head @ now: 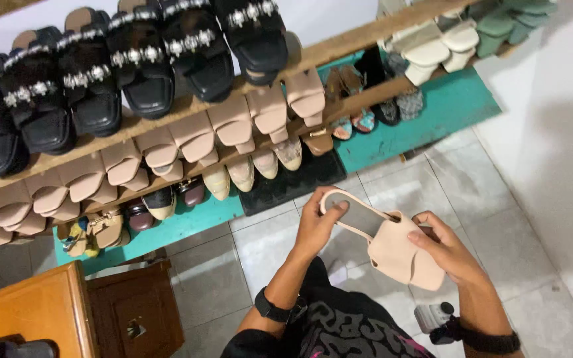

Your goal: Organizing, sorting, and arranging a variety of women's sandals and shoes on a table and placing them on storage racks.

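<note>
I hold a beige open-toe sandal [392, 248] with both hands above the tiled floor. My left hand [314, 225] grips its heel end, with the thumb on the grey insole. My right hand [447, 248] holds the wide toe strap from the right side. Both wrists wear dark bands. Just beyond the sandal stands a slanted wooden shoe rack [339, 50] with rows of matching beige sandals [233, 122] and black jewelled sandals [134, 59].
A teal base [445, 109] and a black mat [286, 182] lie under the rack. A wooden cabinet [67, 311] stands at the lower left. A white wall [558, 132] rises on the right. Pale and green shoes [459, 33] fill the rack's far right end.
</note>
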